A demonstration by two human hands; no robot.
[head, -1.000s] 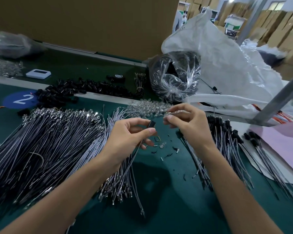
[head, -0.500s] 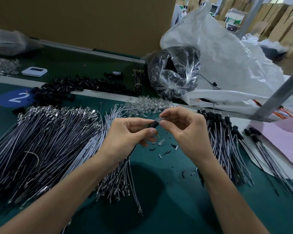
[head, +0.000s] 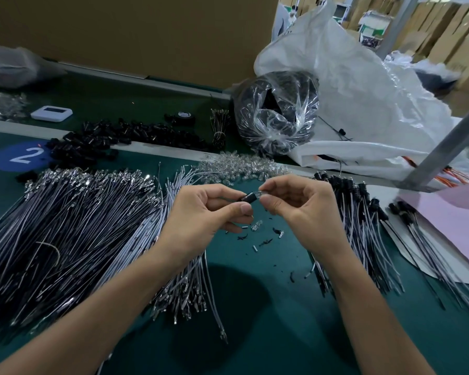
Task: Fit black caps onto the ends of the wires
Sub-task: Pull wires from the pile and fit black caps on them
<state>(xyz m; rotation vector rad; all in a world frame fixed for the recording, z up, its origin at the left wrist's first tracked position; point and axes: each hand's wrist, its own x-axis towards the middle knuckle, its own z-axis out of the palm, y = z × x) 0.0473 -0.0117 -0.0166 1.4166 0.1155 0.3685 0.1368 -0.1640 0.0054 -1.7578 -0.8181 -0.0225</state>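
While the left hand [head: 201, 212] pinches a black cap [head: 247, 198] between thumb and curled fingers [head: 222, 191], the right hand [head: 303, 209] pinches a clear bulb [head: 261, 195] at the cap's open end. The two pieces touch and are held just above the green tabletop [head: 268, 320]. Whether a wire runs from the cap I cannot tell, since the palm hides that side. Left of the hands lies a broad heap of bare wires [head: 73, 226] with metal tips, and right of them a smaller bundle of capped wires [head: 363, 228]. Small scraps [head: 257, 236] dot the tabletop beneath the hands. Farther back are loose caps [head: 125, 136], a drift of spare bulbs [head: 241, 169], a blue disc [head: 22, 156] marked 2, a white gadget [head: 51, 113], a clear bag [head: 276, 115] of dark parts and a white sack [head: 363, 85]. A pink sheet [head: 450, 220] lies at the right.
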